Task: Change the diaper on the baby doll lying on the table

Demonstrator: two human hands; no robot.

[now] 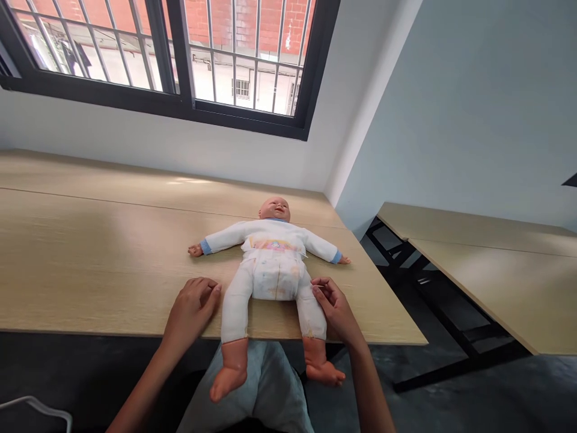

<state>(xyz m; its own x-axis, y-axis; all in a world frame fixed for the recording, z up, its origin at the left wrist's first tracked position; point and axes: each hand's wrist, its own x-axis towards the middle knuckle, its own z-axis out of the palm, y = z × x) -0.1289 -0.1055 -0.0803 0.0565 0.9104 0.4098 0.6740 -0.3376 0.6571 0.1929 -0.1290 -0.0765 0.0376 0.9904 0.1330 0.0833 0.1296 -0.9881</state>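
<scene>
On the table (112,258), the doll (270,231) lies on its back in a diaper (276,281), its feet hanging past the edge. Your left hand (193,305) is relaxed and grasps nothing beside one leg; your right hand (332,304) is at the other leg (whether it pinches, I cannot tell). Better to steady both thighs gently, keeping the hips flat.
</scene>
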